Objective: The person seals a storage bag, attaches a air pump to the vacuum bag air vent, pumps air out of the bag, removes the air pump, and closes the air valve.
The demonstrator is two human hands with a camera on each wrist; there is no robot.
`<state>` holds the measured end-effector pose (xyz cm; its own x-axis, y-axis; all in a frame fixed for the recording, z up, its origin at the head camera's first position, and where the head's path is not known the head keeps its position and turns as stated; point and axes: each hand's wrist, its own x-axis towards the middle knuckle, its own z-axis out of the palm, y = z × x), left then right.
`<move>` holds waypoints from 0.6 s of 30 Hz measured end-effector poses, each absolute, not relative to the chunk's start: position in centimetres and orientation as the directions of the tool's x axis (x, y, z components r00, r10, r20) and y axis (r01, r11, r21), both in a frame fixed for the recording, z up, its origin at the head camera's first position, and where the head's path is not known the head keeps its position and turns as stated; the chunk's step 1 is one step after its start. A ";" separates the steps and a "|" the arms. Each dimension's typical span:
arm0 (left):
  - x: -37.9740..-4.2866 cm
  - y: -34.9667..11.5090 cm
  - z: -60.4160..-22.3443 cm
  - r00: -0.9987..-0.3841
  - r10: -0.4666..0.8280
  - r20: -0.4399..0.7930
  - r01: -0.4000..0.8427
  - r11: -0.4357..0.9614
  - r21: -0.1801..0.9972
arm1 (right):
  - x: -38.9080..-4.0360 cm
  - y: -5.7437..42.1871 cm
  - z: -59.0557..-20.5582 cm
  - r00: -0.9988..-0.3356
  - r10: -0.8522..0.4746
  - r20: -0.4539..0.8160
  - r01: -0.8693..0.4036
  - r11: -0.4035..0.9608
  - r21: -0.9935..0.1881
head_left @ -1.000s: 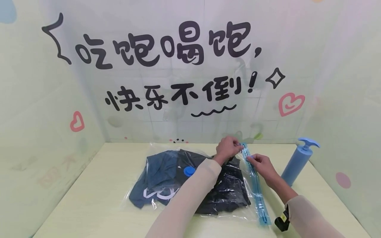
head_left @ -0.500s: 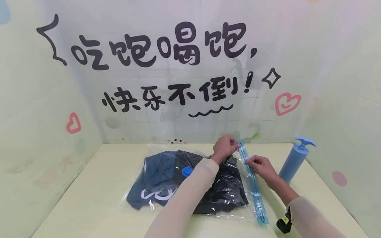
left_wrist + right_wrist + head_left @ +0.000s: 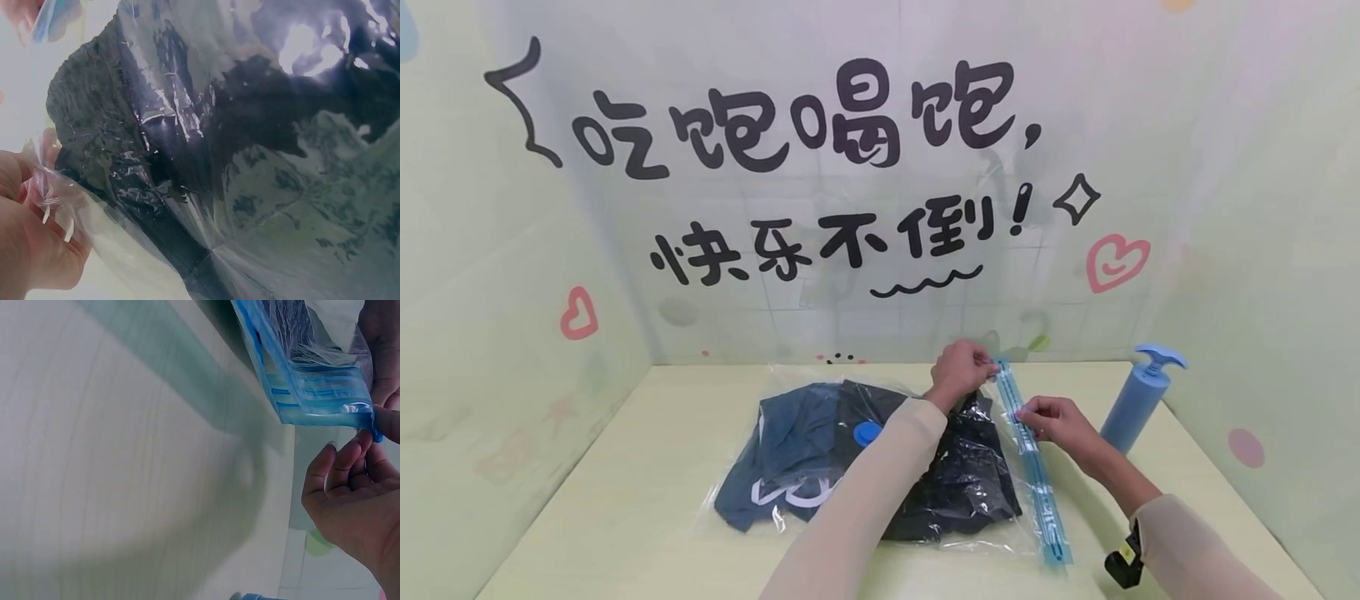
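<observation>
A clear plastic vacuum storage bag (image 3: 778,523) lies flat, with folded dark blue clothing (image 3: 797,417) and black clothing (image 3: 973,471) inside. A round blue valve (image 3: 866,433) shows on its top. Along the right end runs a blue zip strip (image 3: 1036,479). My left hand (image 3: 958,372) pinches the bag at the strip's far corner; in the left wrist view, bunched film sits between the left hand's fingers (image 3: 15,169). Closer to me, my right hand (image 3: 1060,421) pinches a small blue zip slider (image 3: 377,428) at the strip's edge, partly hidden by the thumb.
A blue hand pump (image 3: 1137,408) stands upright on the pale wooden table (image 3: 647,492), just behind the right hand. A printed sheet (image 3: 842,333) with black lettering rises along the table's back edge, and side panels flank it.
My right hand has slid a short way along the zip strip toward me. The left hand keeps its pinch at the far corner. The whole head view has shifted slightly.
</observation>
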<state>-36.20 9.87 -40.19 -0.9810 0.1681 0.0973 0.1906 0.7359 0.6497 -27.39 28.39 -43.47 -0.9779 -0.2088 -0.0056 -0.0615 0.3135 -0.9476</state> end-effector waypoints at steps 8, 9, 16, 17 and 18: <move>-36.5 9.8 -40.7 -0.983 0.155 0.096 0.179 0.712 0.679 | -27.1 29.4 -43.4 -0.948 -0.312 -0.054 -0.051 0.320 -0.946; -36.4 9.7 -40.6 -0.982 0.160 0.100 0.185 0.707 0.682 | -27.1 29.6 -43.4 -0.944 -0.327 -0.055 -0.057 0.324 -0.944; -36.2 9.4 -40.5 -0.977 0.176 0.118 0.209 0.703 0.679 | -27.0 30.3 -43.4 -0.915 -0.398 -0.066 -0.079 0.338 -0.938; -36.3 9.4 -40.6 -0.977 0.176 0.118 0.209 0.708 0.674 | -27.0 30.4 -43.3 -0.909 -0.411 -0.065 -0.086 0.336 -0.938; -36.4 9.4 -40.6 -0.978 0.174 0.117 0.207 0.711 0.672 | -26.9 30.5 -43.3 -0.905 -0.421 -0.065 -0.088 0.334 -0.938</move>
